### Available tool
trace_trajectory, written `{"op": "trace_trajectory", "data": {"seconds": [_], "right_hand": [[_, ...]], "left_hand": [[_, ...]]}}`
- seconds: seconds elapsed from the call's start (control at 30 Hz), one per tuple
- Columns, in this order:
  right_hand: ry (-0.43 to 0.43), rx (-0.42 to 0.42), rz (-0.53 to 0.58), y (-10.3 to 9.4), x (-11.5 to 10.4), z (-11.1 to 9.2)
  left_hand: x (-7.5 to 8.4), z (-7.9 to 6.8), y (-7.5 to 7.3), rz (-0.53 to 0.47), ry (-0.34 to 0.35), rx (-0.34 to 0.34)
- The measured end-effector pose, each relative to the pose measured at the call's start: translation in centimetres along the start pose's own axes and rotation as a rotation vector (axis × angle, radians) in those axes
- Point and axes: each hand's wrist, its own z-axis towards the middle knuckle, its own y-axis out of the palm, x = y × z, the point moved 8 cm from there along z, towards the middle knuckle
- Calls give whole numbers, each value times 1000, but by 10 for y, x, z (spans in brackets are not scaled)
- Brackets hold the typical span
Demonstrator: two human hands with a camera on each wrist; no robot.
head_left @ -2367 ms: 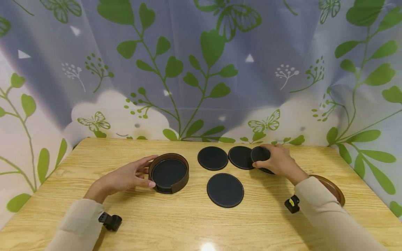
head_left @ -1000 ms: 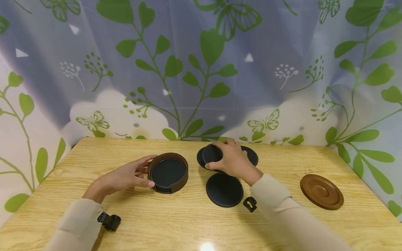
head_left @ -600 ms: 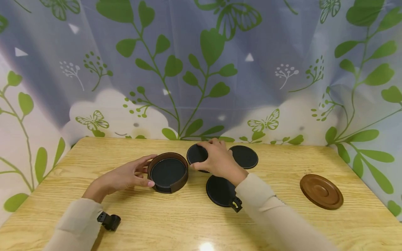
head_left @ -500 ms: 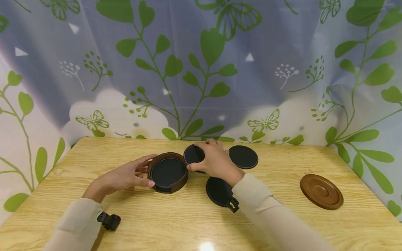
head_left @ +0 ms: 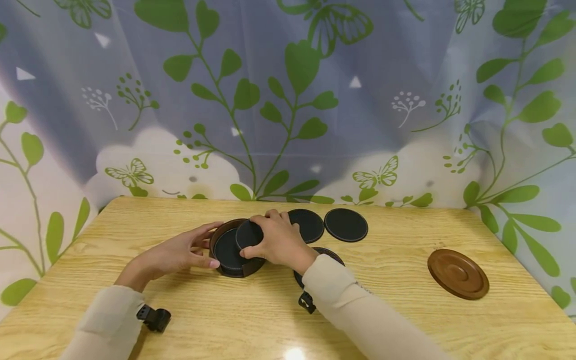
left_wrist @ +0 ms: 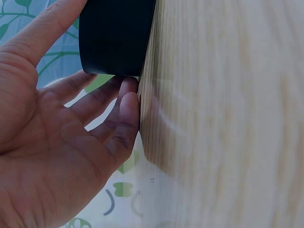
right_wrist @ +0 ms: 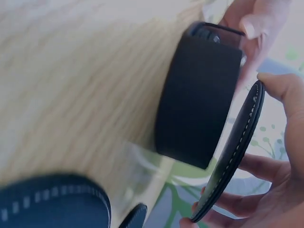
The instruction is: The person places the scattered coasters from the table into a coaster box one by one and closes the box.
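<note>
My right hand (head_left: 281,240) pinches a round black leather coaster (head_left: 249,235) between thumb and fingers. This coaster tilts over the right side of a round brown coaster holder (head_left: 253,268), which has a black coaster (head_left: 226,252) inside. The right wrist view shows the held coaster's stitched edge (right_wrist: 232,152) close beside the holder's dark wall (right_wrist: 199,99). My left hand (head_left: 177,254) curves round the holder's left side, thumb in front and fingers behind. In the left wrist view its fingertips (left_wrist: 127,107) rest low by the holder and tabletop.
Two black coasters (head_left: 306,225) (head_left: 346,225) lie side by side at the back. A third coaster (head_left: 298,278) lies partly under my right sleeve. A round brown wooden saucer (head_left: 458,274) sits at the right. A patterned curtain (head_left: 288,125) hangs behind the table.
My right hand has carried the coaster leftward from the back right, past the other coasters, to over the holder. My left hand has stayed at the holder.
</note>
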Motion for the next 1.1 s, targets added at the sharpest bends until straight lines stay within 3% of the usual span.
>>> {"op": "trace_trajectory", "data": {"seconds": [0.5,1.1], "right_hand": [[-21,-14,-93,20,-29,12],[-20,-1,-97,26,-39,16]], "left_hand": [[0,-1,-1,2,-9,1],[1,-1,1,-22,4,-21]]}}
